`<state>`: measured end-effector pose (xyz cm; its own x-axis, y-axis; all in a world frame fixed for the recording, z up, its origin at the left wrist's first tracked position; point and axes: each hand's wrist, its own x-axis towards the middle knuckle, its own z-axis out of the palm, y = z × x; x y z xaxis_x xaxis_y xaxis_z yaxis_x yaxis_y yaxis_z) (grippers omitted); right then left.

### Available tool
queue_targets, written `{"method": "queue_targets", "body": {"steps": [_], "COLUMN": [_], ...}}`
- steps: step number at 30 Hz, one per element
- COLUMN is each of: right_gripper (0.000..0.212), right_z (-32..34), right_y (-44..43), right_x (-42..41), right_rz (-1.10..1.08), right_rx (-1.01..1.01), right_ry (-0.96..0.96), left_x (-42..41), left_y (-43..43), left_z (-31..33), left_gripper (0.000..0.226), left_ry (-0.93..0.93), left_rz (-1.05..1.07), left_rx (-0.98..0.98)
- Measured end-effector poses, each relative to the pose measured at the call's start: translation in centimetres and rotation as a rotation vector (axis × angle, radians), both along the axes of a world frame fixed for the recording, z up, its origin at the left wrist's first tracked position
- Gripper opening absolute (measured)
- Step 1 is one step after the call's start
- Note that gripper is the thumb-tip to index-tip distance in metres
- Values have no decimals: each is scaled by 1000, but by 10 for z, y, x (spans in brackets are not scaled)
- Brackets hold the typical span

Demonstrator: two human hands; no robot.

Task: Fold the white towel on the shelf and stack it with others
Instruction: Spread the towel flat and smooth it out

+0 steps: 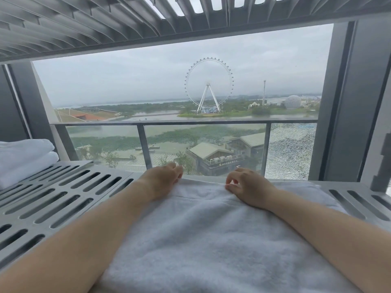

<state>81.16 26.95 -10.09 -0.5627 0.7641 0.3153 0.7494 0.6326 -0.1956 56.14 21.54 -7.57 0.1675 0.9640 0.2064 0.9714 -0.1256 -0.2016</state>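
Observation:
A white towel [203, 235] lies spread on the grey slotted metal shelf [63, 197], running from the near edge to the far edge. My left hand [163, 180] rests at the towel's far edge, fingers curled over it. My right hand [247, 187] pinches the same far edge a little to the right, thumb and fingers closed on the cloth. Both forearms lie across the towel. A stack of folded white towels [23, 159] sits at the far left of the shelf.
Another slotted shelf [105, 22] hangs close overhead. Grey uprights [347, 102] frame the right side. Behind the shelf is a window with a glass balcony railing [190, 123] and a distant view.

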Motion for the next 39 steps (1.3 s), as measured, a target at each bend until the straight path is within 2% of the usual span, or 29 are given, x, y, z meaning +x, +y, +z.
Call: {"method": "queue_targets", "body": {"steps": [3, 6, 8, 12, 17, 21, 24, 31, 39], "right_gripper": [25, 22, 20, 22, 22, 22, 23, 28, 28], "right_z": [3, -3, -6, -6, -5, -4, -3, -3, -4], "right_y": [-1, -6, -9, -10, -11, -12, -12, -12, -12], "right_x": [-2, 1, 5, 4, 4, 4, 4, 3, 3], "right_rz": [-12, -32, -85, -160, -135, -96, -75, -54, -34], "right_rx": [-23, 10, 12, 3, 17, 19, 6, 107, 60], "right_ry": [-107, 22, 96, 54, 49, 61, 64, 1, -9], "left_x": [1, 10, 9, -2, 0, -16, -26, -22, -23], "left_y": [13, 20, 19, 14, 14, 8, 1, -1, -1], "left_z": [15, 0, -14, -16, -17, -17, -15, -14, -13], "left_gripper": [15, 21, 21, 15, 18, 36, 29, 6, 14], "left_ry": [142, 245, 220, 139, 94, -57, -122, -146, -93], "left_rz": [5, -15, -2, -10, -10, 2, 14, 50, 42], "left_rx": [94, 20, -32, 28, -3, -97, -129, -65, -65]}}
